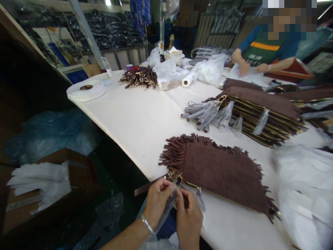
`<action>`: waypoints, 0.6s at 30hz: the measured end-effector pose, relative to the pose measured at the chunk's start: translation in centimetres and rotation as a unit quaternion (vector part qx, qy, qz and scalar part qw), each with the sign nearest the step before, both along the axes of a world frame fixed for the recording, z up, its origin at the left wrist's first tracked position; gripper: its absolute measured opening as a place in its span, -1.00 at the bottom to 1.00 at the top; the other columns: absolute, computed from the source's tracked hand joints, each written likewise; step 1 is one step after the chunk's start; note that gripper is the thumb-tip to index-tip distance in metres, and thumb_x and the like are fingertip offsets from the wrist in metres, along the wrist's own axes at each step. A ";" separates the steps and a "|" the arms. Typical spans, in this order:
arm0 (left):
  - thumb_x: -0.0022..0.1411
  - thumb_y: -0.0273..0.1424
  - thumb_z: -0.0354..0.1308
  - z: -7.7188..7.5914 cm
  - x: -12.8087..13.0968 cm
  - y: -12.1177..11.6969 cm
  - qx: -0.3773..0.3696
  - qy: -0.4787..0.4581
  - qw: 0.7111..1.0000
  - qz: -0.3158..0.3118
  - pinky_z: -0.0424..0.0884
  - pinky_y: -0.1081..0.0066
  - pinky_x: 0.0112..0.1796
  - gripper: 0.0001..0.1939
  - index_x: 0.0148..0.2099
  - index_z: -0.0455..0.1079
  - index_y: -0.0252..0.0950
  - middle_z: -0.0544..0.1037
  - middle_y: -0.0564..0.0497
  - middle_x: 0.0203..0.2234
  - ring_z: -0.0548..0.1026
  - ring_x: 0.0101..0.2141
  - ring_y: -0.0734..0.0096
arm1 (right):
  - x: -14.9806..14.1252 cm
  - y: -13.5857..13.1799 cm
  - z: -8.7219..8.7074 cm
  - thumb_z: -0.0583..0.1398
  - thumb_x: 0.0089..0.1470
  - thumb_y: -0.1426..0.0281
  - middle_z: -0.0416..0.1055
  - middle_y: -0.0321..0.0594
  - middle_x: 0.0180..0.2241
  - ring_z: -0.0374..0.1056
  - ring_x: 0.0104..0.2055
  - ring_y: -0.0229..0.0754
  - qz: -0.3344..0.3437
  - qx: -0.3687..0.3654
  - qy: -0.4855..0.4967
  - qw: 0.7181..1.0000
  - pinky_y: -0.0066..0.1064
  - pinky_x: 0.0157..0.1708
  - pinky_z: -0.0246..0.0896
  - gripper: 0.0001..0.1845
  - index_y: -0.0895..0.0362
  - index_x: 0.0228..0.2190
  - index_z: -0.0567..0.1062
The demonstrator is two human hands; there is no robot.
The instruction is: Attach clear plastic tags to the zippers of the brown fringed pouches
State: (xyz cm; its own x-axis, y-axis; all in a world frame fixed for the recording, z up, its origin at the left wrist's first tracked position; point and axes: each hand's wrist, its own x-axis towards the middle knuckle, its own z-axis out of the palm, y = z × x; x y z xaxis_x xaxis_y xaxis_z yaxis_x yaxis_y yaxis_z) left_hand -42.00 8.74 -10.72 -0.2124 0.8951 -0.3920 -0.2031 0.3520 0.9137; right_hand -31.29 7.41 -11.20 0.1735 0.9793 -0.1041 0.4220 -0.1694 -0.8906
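A brown fringed pouch [221,170] with a gold zipper lies flat on the white table near its front edge. At its left corner, beside the gold clasps [174,176], my two hands meet. My left hand [158,198], with a silver bracelet at the wrist, pinches a clear plastic sleeve [166,216] that hangs down between the hands. My right hand [188,211] closes its fingertips on the top of the same sleeve. What lies inside the sleeve I cannot make out. A brown strap end [148,187] sticks out past the table edge.
Brown pouches [262,111] are stacked at the right, with plastic-wrapped straps [201,113] beside them. A white tape roll [87,89], a heap of straps with clasps [139,77] and white bags [212,69] lie farther back. A co-worker [267,48] handles plastic across the table. A cardboard box [80,173] stands below left.
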 end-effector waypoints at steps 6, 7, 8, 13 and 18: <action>0.14 -0.39 0.13 0.1 0.6 -0.3 0.034 0.081 0.996 0.008 0.30 0.48 -0.43 -0.92 -0.36 0.34 -0.30 0.46 0.07 -0.52 0.40 -0.47 0.43 | -0.3 -0.4 -0.1 0.08 0.13 0.10 0.47 -0.20 -0.34 0.38 -0.29 -0.10 -0.014 0.020 -0.036 0.999 -0.33 -0.28 0.24 -0.67 0.08 -0.32 0.45; 0.16 -0.38 0.11 0.2 0.5 -0.4 0.042 0.097 0.994 0.002 0.31 0.48 -0.42 -0.91 -0.36 0.34 -0.29 0.46 0.07 -0.52 0.41 -0.47 0.42 | -0.3 -0.5 -0.3 0.07 0.14 0.11 0.47 -0.20 -0.34 0.38 -0.29 -0.11 -0.010 0.034 -0.037 0.999 -0.33 -0.28 0.25 -0.68 0.08 -0.31 0.45; 0.19 -0.36 0.09 0.3 0.5 -0.5 0.050 0.115 0.992 -0.007 0.30 0.48 -0.42 -0.88 -0.36 0.34 -0.29 0.46 0.08 -0.52 0.41 -0.47 0.42 | -0.4 -0.6 -0.4 0.06 0.16 0.13 0.47 -0.19 -0.33 0.38 -0.28 -0.12 -0.002 0.052 -0.037 0.998 -0.34 -0.28 0.25 -0.69 0.08 -0.29 0.45; 0.29 -0.32 -0.03 0.7 0.2 -1.3 0.100 0.232 0.965 -0.068 0.28 0.44 -0.34 -0.80 -0.32 0.36 -0.26 0.46 0.06 -0.47 0.42 -0.40 0.39 | -0.6 -1.1 -0.8 0.01 0.23 0.27 0.44 -0.17 -0.26 0.36 -0.19 -0.14 0.051 0.141 -0.055 0.987 -0.35 -0.17 0.23 -0.75 0.09 -0.21 0.43; 0.33 -0.35 -0.11 1.5 -0.1 -2.0 0.123 0.250 0.954 -0.108 0.28 0.38 -0.22 -0.75 -0.13 0.39 -0.23 0.49 0.01 -0.33 0.43 -0.29 0.35 | -0.5 -1.0 -0.7 0.00 0.24 0.33 0.43 -0.15 -0.21 0.35 -0.15 -0.15 0.077 0.175 -0.075 0.979 -0.34 -0.13 0.22 -0.77 0.09 -0.18 0.42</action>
State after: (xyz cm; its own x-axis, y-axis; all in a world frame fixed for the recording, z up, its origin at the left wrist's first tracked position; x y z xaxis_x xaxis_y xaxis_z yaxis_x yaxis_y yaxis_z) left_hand -42.07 6.77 -9.18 -0.1185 0.9910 -0.0615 0.3331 0.0980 0.9378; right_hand -31.77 6.42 -11.90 0.0096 0.9661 0.2580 0.5483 0.2107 -0.8093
